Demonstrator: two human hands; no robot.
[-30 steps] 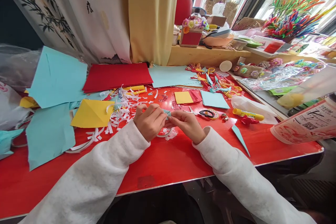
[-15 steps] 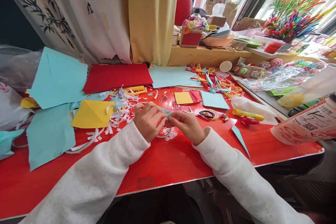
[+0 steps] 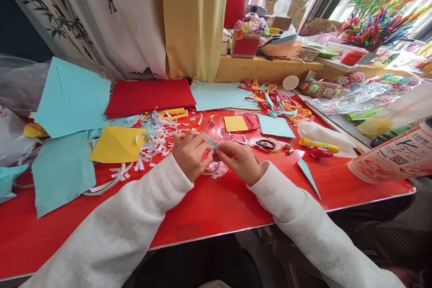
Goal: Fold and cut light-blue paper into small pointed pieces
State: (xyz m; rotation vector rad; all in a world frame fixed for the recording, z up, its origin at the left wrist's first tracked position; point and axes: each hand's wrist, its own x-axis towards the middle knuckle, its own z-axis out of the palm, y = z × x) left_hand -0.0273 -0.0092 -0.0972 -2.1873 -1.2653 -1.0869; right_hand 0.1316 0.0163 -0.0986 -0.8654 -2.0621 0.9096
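Observation:
A small folded piece of light blue paper (image 3: 211, 140) is pinched between my two hands over the middle of the table. My left hand (image 3: 192, 154) is closed on it from the left and hides most of it. The fingertips of my right hand (image 3: 240, 162) grip its near right end. Right below my hands a roll of tape (image 3: 212, 170) lies on the red table, partly covered. To the right are scissors (image 3: 265, 144) with black handles, a stack of light blue paper squares (image 3: 276, 126) and a folded, pointed light blue paper piece (image 3: 308, 177).
White paper strips (image 3: 153, 148) and a yellow paper square (image 3: 118, 145) lie to the left. Red sheets (image 3: 150, 98) rest at the back. A yellow glue stick (image 3: 319, 145) and a large printed cup (image 3: 394, 155) are at the right. The table's edge (image 3: 216, 236) runs close in front.
My hands stay in nearly the same place, still pinching the blue paper. A little more of the paper shows above my left fingers. The whole view has shifted slightly.

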